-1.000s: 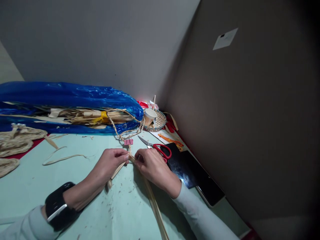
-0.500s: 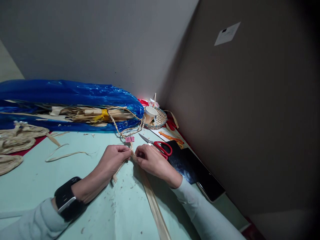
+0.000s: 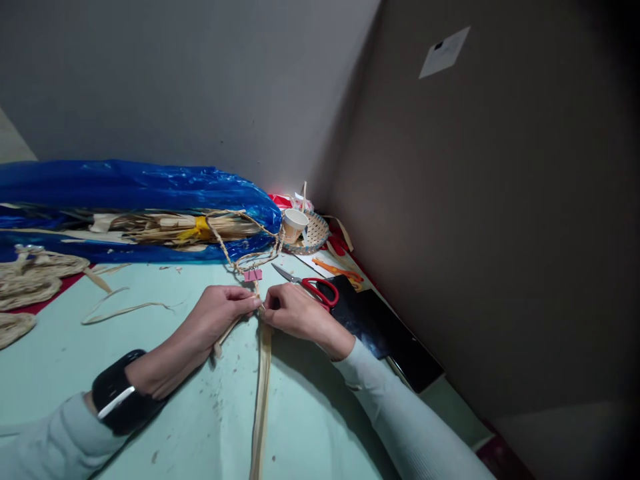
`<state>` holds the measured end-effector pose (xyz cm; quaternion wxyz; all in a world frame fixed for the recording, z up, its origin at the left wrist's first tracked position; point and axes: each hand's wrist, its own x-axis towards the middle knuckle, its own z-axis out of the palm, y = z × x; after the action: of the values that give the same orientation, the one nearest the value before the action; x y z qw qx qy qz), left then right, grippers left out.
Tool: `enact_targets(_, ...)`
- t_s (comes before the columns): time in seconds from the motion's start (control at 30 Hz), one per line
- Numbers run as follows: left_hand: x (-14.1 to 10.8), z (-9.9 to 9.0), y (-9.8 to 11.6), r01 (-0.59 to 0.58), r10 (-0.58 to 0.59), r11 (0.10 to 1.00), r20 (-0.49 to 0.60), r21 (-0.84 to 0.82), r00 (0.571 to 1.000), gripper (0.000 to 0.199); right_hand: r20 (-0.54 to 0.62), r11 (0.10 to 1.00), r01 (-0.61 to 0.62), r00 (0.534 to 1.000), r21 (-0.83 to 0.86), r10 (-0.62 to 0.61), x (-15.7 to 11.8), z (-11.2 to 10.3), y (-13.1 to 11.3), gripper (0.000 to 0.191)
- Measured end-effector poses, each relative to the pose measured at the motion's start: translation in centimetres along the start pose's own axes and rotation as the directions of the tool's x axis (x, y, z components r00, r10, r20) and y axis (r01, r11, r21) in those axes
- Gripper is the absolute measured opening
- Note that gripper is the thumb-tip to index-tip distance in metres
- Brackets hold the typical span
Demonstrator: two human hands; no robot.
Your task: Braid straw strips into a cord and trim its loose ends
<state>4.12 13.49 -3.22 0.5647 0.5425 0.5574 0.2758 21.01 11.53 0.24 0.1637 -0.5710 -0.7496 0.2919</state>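
Observation:
Dried plant-fibre strips meet between my two hands, just below a pink binder clip (image 3: 253,275) that grips the braided cord (image 3: 239,265). My left hand (image 3: 225,308) pinches the fibre strips, and a short strip end (image 3: 220,343) hangs out below its fingers. Close against it, my right hand (image 3: 295,310) is closed with thumb and fingertips on the strips. One long flat fibre strip (image 3: 262,400) runs from between the hands down toward the near edge of view. The exact crossing of the strips is hidden by fingertips.
Red-handled scissors (image 3: 315,288) lie beyond my right hand, beside dark flat devices (image 3: 410,343). Behind are a blue plastic bag (image 3: 125,180) of fibre, a paper cup (image 3: 294,227) and a woven basket (image 3: 319,232). Coiled braided pieces (image 3: 40,277) lie at left.
The long strip has swung left and now hangs nearly straight toward me. Both hands keep their pinch at the same spot below the clip; the whole view has shifted slightly.

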Motion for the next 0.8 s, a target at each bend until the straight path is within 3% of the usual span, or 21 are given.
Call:
enact_targets(0.33, -0.3, 0.4, 0.4, -0.013, 0.012, 0.999, -0.015, -0.047, 1.000, 0.026, -0.020, 0.985, -0.046, 0.999, 0.166, 0.051, 0.0, 0.4, 0.0, 0.003)
enact_targets(0.47, -0.5, 0.5, 0.3, -0.033, 0.033, 0.997, -0.002, -0.068, 0.999, 0.031, -0.008, 0.966, -0.039, 0.999, 0.256, 0.043, 0.1, 0.6, 0.1, 0.026)
enact_targets(0.63, -0.7, 0.5, 0.3, -0.067, 0.068, 0.997, 0.015, -0.049, 0.998, 0.031, 0.034, 0.949, 0.055, 0.997, 0.309, -0.068, 0.0, 0.9, 0.2, 0.020)
enact_targets(0.8, -0.6, 0.7, 0.1, -0.099, 0.100, 0.994, -0.024, 0.043, 0.995, 0.028, 0.015, 0.957, 0.043, 0.999, 0.287, -0.049, 0.1, 1.6, 0.5, 0.023)
